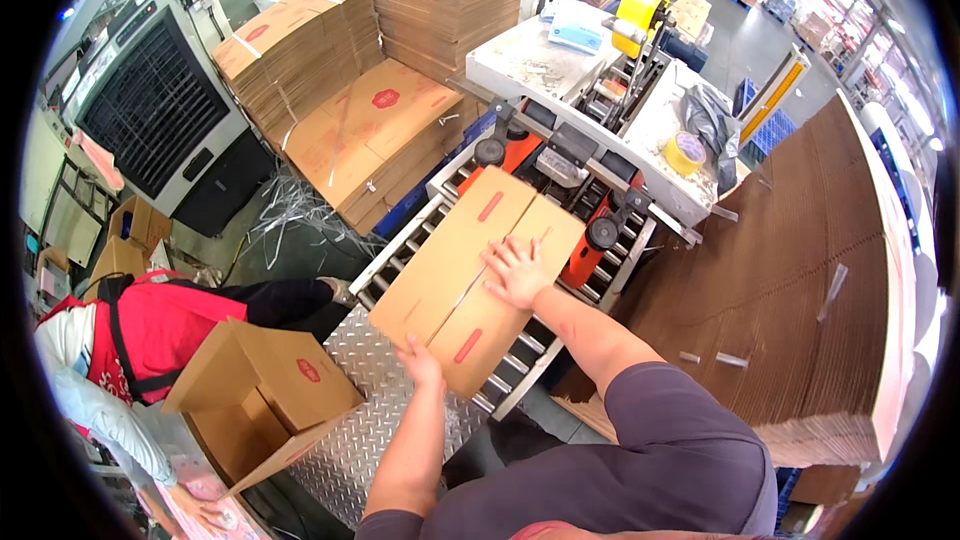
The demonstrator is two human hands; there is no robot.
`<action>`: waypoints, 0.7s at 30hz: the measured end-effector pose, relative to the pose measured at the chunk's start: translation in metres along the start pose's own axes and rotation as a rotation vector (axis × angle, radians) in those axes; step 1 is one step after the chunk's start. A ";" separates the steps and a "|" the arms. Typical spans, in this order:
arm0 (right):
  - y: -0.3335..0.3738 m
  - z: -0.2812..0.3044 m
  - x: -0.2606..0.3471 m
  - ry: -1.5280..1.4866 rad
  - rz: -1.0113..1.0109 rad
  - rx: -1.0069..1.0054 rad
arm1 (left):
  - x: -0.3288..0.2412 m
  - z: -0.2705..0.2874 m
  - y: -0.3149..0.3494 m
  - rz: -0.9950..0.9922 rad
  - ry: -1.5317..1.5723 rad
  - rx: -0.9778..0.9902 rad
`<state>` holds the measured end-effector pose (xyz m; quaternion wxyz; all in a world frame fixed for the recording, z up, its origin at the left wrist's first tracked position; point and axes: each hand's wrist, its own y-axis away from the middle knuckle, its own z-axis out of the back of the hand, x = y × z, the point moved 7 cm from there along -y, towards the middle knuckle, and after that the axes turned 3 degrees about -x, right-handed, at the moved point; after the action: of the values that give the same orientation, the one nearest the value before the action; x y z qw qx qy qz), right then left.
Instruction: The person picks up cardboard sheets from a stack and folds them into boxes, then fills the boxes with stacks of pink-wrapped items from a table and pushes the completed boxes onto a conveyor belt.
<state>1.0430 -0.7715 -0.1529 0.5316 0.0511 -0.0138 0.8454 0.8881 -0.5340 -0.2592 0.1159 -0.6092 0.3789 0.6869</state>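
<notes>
A closed brown cardboard box (440, 255) with small red marks lies on the roller conveyor (535, 345), its top flaps meeting along a middle seam. My right hand (517, 272) rests flat on its top near the seam, fingers spread. At the box's near left corner, my left hand (421, 362) lies against the side; its thumb is at the top edge and its other fingers are partly hidden. Just beyond the box stands a taping machine (565, 165) with orange side belts and black wheels.
An open carton (290, 370) stands on a diamond-plate metal surface (370, 420) at left, beside a co-worker in a red vest (190, 315). Stacks of flat cartons (370, 130) rise behind; more (760, 310) stand at right. Yellow tape (645, 0) sits above the machine.
</notes>
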 end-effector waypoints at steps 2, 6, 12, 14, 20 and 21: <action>-0.016 0.002 -0.035 -0.011 -0.025 -0.026 | 0.001 -0.037 -0.012 -0.026 0.009 0.029; -0.021 -0.001 -0.091 -0.054 -0.035 -0.129 | -0.009 -0.083 0.017 0.233 0.037 0.179; 0.036 0.015 -0.102 -0.257 -0.126 -0.556 | 0.071 0.002 0.079 0.414 -0.339 0.843; 0.099 0.000 -0.075 -0.215 -0.130 -0.690 | 0.107 0.077 0.117 0.609 -0.554 0.806; 0.304 -0.004 -0.011 -0.490 -0.298 -0.495 | 0.188 0.273 0.110 0.249 -1.000 1.071; 0.327 0.019 -0.005 -0.469 -0.277 -0.536 | 0.178 0.278 0.109 -0.279 -1.229 1.278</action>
<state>0.7524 -0.9191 -0.1240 0.6178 0.1038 -0.3488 0.6971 0.5711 -0.4791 -0.3910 0.6976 0.0062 0.4825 0.5296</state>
